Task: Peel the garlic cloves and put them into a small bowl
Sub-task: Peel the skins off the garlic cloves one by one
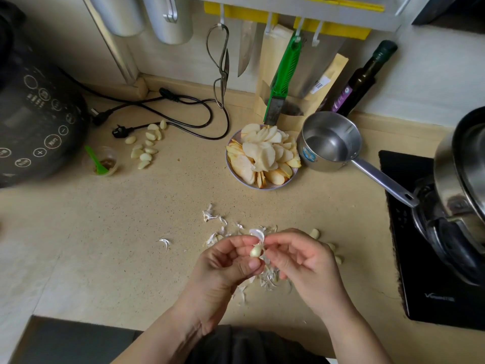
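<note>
Pinching a small pale garlic clove [256,250] between the thumb and curled fingers of my left hand [225,261], I hold it above the speckled beige countertop [110,232], just in front of my body. My right hand [301,258] meets it from the other side, its thumb and forefinger pinched on a thin white strip of papery skin [258,235] that stands up from the top of the clove; my other right fingers are loosely curled beneath. Under and around both hands lies a scatter of torn white garlic skins [267,277], with a few more flakes [210,214] farther out on the counter. Some unpeeled-looking cloves [315,233] sit just beyond my right hand, partly hidden by it. Well off to the left, near a dark round cooker with a button panel [34,122], a loose pile of peeled cream-coloured garlic cloves [147,145] rests directly on the counter, beside a small clear plastic cup holding a green spoon [103,161]. Toward the back stands a shallow bowl heaped with sliced pale fruit [262,156], touching a small stainless steel saucepan with a long handle [330,140]. At the right edge is a black cooktop [425,258] carrying a steel pot [456,179].
</note>
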`<move>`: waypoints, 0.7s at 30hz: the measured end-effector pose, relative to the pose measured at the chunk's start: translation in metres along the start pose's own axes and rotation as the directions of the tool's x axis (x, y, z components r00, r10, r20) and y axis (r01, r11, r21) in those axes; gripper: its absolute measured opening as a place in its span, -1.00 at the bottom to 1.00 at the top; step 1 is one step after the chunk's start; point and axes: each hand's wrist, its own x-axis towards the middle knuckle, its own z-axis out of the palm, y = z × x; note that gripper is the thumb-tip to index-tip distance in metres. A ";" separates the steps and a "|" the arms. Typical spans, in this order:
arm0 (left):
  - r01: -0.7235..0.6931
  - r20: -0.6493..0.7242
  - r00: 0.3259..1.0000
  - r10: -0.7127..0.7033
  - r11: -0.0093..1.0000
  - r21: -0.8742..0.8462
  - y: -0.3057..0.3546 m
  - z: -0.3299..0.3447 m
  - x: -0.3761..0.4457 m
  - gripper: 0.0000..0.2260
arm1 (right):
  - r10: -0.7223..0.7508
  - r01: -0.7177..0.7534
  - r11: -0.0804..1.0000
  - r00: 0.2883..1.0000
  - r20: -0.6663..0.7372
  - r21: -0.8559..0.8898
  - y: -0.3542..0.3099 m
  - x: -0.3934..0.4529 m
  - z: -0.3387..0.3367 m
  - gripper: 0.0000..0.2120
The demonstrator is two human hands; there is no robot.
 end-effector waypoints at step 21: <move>-0.096 -0.155 0.984 0.092 0.995 -0.021 -0.002 0.008 0.002 -0.75 | -0.369 0.289 0.820 0.927 -0.071 -0.494 -0.011 0.002 0.012 -0.92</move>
